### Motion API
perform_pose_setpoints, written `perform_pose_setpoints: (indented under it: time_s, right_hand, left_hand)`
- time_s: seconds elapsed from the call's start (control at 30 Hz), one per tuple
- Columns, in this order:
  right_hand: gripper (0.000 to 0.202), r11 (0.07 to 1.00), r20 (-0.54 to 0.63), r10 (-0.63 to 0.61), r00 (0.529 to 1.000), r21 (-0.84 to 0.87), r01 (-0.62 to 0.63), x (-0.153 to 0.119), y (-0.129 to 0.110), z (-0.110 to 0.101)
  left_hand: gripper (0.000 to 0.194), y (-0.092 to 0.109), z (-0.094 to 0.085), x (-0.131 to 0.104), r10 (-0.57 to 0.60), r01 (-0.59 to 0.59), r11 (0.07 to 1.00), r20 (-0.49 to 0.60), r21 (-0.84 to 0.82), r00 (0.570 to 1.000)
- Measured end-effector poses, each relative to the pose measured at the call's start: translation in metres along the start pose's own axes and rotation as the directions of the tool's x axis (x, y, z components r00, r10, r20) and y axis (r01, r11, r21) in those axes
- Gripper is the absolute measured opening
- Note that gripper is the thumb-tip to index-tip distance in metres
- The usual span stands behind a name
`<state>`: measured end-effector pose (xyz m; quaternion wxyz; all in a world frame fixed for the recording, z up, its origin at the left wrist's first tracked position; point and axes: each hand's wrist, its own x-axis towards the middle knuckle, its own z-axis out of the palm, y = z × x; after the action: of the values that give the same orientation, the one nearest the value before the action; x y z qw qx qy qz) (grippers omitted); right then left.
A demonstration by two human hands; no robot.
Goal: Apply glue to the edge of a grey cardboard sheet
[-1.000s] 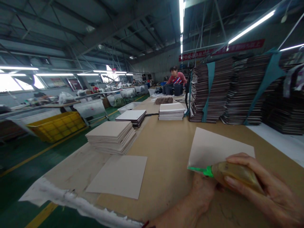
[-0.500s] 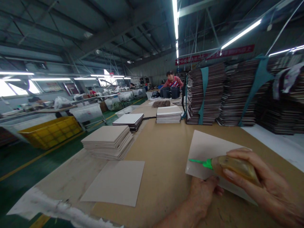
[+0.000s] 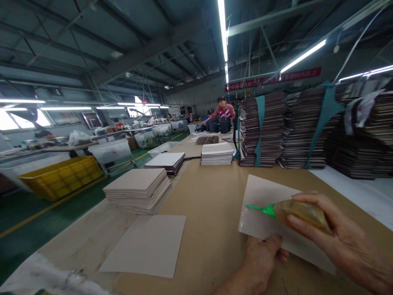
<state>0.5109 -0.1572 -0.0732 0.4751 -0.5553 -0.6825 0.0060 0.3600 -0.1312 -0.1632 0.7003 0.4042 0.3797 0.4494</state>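
Our right hand (image 3: 344,241) wraps around a glue bottle (image 3: 302,214), its green nozzle (image 3: 260,209) hovering over the near-left part of a grey card sheet (image 3: 267,205). Our left hand (image 3: 260,262) presses that sheet's near edge onto the counter (image 3: 208,196), fingers curled. Left of the sheet lies another card (image 3: 147,246), with a card stack (image 3: 138,189) beyond it.
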Motion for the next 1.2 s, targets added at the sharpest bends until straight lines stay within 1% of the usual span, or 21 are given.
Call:
perform_pose_setpoints:
  time_s: [0.1,0.2,0.3,0.4,0.6,0.73,0.9,1.0,1.1,1.17,1.2]
  right_hand:
    - [0.041,0.997,-0.052,0.077,0.996,0.0,-0.077,0.01,-0.001,-0.003]
    - [0.047,0.989,-0.059,0.145,0.988,0.024,-0.144,0.017,0.001,-0.007]
    - [0.053,0.973,-0.065,0.23,0.971,0.051,-0.227,0.021,0.006,-0.013]
    - [0.058,0.955,-0.118,0.294,0.948,0.084,-0.286,0.026,0.011,-0.017]
    - [0.059,0.968,-0.197,0.249,0.948,0.046,-0.245,0.036,0.012,-0.015]
    - [0.058,0.97,-0.151,0.245,0.958,0.033,-0.242,0.034,0.011,-0.014]
    - [0.058,0.971,-0.206,0.237,0.949,0.03,-0.236,0.035,0.015,-0.016]
    - [0.055,0.977,-0.157,0.213,0.964,0.019,-0.213,0.035,0.015,-0.016]
    - [0.054,0.974,-0.155,0.224,0.962,0.014,-0.225,0.034,0.015,-0.015]
    - [0.053,0.98,-0.179,0.198,0.964,0.002,-0.201,0.033,0.015,-0.016]
    - [0.051,0.986,-0.181,0.16,0.97,-0.017,-0.165,0.034,0.015,-0.017]
  left_hand:
    - [0.026,-0.002,-0.001,-0.001,-0.003,0.003,1.0,0.0,0.011,1.0]
    - [0.023,-0.004,-0.003,0.001,0.001,-0.001,1.0,0.001,0.015,1.0]
    - [0.027,-0.008,-0.005,0.005,0.004,-0.004,1.0,0.016,0.011,1.0]
    - [0.032,-0.012,-0.007,0.008,0.001,-0.002,1.0,0.038,0.013,0.999]
    - [0.038,-0.012,-0.007,0.009,0.001,-0.005,0.997,0.05,0.078,0.999]
    - [0.04,-0.014,-0.01,0.01,-0.022,0.016,0.99,0.041,0.142,0.999]
    - [0.039,-0.019,-0.013,0.011,-0.024,0.016,0.988,0.049,0.153,0.998]
    - [0.036,-0.017,-0.013,0.009,-0.021,0.017,0.989,0.031,0.146,0.999]
    - [0.035,-0.014,-0.012,0.008,-0.014,0.008,0.989,0.04,0.146,0.999]
    - [0.037,-0.015,-0.012,0.009,0.002,-0.01,0.99,0.054,0.141,0.999]
    - [0.038,-0.015,-0.011,0.01,0.009,-0.015,0.991,0.046,0.136,0.999]
